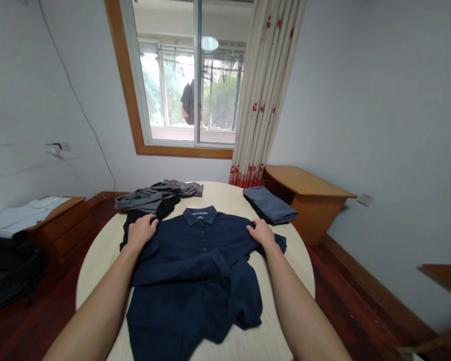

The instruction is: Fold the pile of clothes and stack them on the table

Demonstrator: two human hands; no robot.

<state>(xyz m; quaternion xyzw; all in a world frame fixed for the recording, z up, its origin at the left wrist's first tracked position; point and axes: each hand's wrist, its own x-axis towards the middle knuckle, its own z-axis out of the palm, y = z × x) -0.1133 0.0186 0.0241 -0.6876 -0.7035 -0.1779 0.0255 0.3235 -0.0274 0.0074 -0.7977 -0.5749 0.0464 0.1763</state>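
Observation:
A navy button-up shirt [203, 235] lies front up on the round table, its collar pointing away from me. Its upper part is fairly flat, while the lower part is bunched in folds and hangs toward the near edge. At the shoulder on the left, my left hand [142, 232] is closed on the cloth. My right hand [261, 232] grips the opposite shoulder, with a sleeve showing beyond it. The fingertips of both hands are partly hidden.
A crumpled heap of grey and black clothes [150, 198] lies at the table's back left. Folded grey and black clothes [271, 204] rest at the back right. Beyond the pale round table [97, 260] stand a wooden desk [304, 183], a curtain [266, 95] and a window.

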